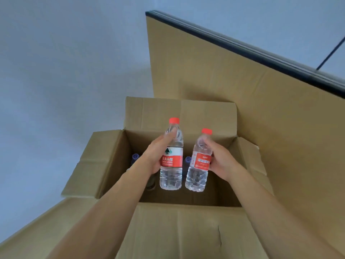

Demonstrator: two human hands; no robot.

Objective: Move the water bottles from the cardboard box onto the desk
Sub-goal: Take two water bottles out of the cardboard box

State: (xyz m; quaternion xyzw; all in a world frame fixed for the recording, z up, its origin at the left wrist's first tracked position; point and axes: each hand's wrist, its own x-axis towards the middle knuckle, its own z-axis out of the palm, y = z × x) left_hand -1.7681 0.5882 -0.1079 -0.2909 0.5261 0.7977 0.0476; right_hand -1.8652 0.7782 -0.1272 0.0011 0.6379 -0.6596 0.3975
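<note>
Head view: open cardboard box (164, 227) on the floor, flaps folded out; everything placed from it. Left hand (155, 156) wrapped round the taller red-capped water bottle (172, 156), fingers curled behind its label and shoulder. Right hand (220, 161) grips the shorter red-capped water bottle (199, 161) the same way, thumb near its neck. Both bottles hang over the box opening, clear of its walls, side by side but apart, long axes near upright, caps toward the far flap. Deeper in the box, purple-capped bottles (135, 157) stand along the left wall and between the held pair; count unclear. Desk: dark edge (261, 57) shows beyond and right of the box, above a tan side panel (214, 75); top surface not visible. Judgement: the right hand is nearer that edge, so the shorter bottle probably lands first; both need carrying up and away, kept upright.
</note>
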